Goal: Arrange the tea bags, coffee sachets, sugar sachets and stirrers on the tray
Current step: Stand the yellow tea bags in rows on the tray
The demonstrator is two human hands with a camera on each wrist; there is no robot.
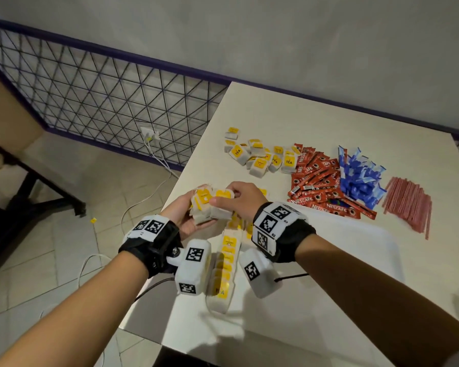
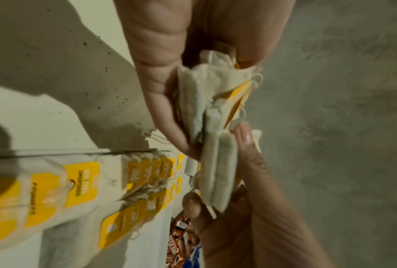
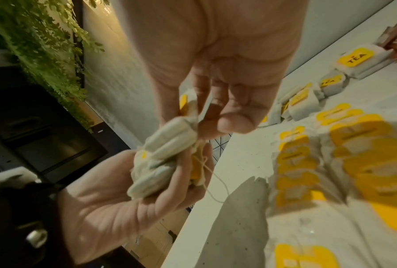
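My left hand [image 1: 195,207] cups a stack of white tea bags [image 1: 210,207] with yellow tags above the table's left edge. My right hand [image 1: 224,197] pinches the bags at the stack's right end. In the left wrist view the held tea bags [image 2: 206,108] sit between the left thumb and fingers. In the right wrist view the stack [image 3: 165,156] lies in the left palm under the right fingertips [image 3: 234,121]. Rows of tea bags [image 1: 227,260] lie on the white tray [image 1: 342,260] below my hands. Loose tea bags [image 1: 260,157], red coffee sachets [image 1: 318,178], blue sugar sachets [image 1: 361,176] and stirrers [image 1: 411,207] lie beyond.
The white table [image 1: 276,115] ends just left of my hands, with tiled floor and cables [image 1: 154,154] below. A wire mesh fence [image 1: 104,88] and a grey wall stand behind. A single yellow tag [image 1: 92,220] lies on the floor.
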